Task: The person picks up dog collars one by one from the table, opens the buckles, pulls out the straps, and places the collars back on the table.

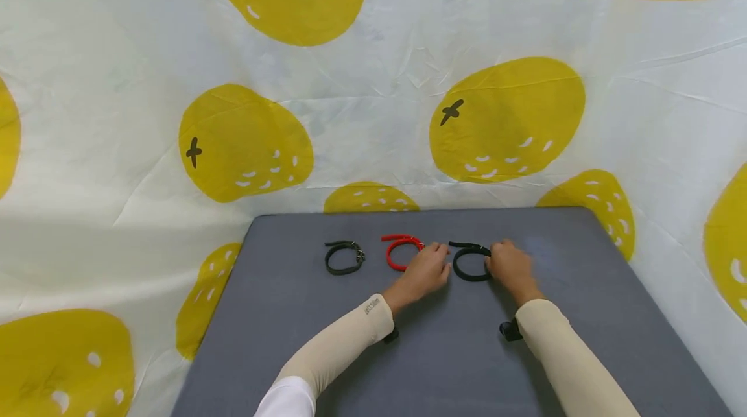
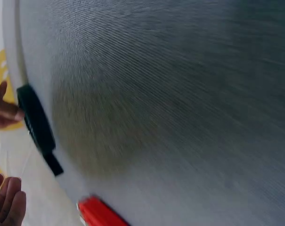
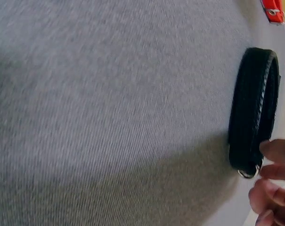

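Observation:
A black collar (image 1: pixel 471 265), looped into a ring with its tail end extending left, rests on the table. My right hand (image 1: pixel 513 271) pinches its right side, close to a metal ring that shows in the right wrist view, where the black collar (image 3: pixel 250 108) stands on edge. My left hand (image 1: pixel 425 269) hovers between the black collar and a red collar (image 1: pixel 403 237), hiding part of the red one. In the left wrist view the fingers of my left hand (image 2: pixel 9 202) are loosely bent with nothing in them, apart from both collars.
A third, dark collar (image 1: pixel 344 270) with a metal buckle lies looped at the left of the row. All three are near the far edge of the grey table (image 1: pixel 443 371). Behind it hangs a white cloth (image 1: pixel 373 144) with yellow fruit prints.

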`<act>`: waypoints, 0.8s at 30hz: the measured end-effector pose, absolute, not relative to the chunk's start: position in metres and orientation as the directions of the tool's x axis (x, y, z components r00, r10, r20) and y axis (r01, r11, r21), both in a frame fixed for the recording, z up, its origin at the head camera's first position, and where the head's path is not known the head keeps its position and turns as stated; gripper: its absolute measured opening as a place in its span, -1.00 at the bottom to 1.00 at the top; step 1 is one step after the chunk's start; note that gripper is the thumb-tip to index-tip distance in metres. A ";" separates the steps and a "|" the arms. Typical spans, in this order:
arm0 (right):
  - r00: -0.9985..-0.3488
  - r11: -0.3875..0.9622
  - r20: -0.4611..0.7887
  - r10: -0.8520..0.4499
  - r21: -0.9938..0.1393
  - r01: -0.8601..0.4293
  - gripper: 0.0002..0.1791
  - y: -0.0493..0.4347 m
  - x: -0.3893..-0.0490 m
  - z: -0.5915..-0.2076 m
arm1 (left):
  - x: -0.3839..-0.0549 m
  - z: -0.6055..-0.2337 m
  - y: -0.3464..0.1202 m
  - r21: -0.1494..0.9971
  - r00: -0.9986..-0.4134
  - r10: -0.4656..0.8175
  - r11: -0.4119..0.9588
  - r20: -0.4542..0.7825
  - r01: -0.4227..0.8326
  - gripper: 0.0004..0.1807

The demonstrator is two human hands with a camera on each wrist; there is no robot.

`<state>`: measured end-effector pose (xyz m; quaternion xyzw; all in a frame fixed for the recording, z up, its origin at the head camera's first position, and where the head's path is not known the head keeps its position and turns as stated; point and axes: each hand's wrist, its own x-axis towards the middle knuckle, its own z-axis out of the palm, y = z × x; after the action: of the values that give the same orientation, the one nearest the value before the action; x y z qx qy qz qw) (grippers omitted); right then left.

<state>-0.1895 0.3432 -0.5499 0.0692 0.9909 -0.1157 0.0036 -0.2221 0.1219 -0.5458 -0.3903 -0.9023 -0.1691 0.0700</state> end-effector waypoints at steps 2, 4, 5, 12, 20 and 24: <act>-0.990 0.970 0.011 0.138 -0.205 0.133 -0.74 0.339 -0.191 -0.552 | -0.223 -0.553 0.133 0.235 -0.679 0.680 0.637 0.276 0.734 -0.76; -0.990 0.976 0.049 0.130 -0.183 0.119 -0.77 0.337 -0.191 -0.554 | -0.223 -0.558 0.142 0.220 -0.679 0.677 0.643 0.283 0.733 -0.79; -0.990 0.979 0.064 0.123 -0.174 0.110 -0.78 0.336 -0.191 -0.555 | -0.222 -0.560 0.146 0.208 -0.679 0.677 0.648 0.284 0.732 -0.81; -0.989 0.984 0.112 0.096 -0.163 0.077 -0.91 0.328 -0.187 -0.555 | -0.218 -0.568 0.155 0.143 -0.693 0.658 0.687 0.294 0.712 -0.85; -0.988 0.988 0.154 0.013 -0.153 -0.011 -0.85 0.315 -0.183 -0.559 | -0.231 -0.577 0.155 0.085 -0.709 0.650 0.718 0.273 0.691 -0.89; -0.987 0.987 0.157 -0.031 -0.153 -0.055 -0.83 0.311 -0.177 -0.563 | -0.235 -0.582 0.155 -0.008 -0.703 0.666 0.728 0.251 0.686 -0.90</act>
<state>-0.1775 0.3114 -0.5626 -0.0217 0.9937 -0.0785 -0.0775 -0.2355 0.1546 -0.5819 -0.3666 -0.9217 -0.0430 0.1193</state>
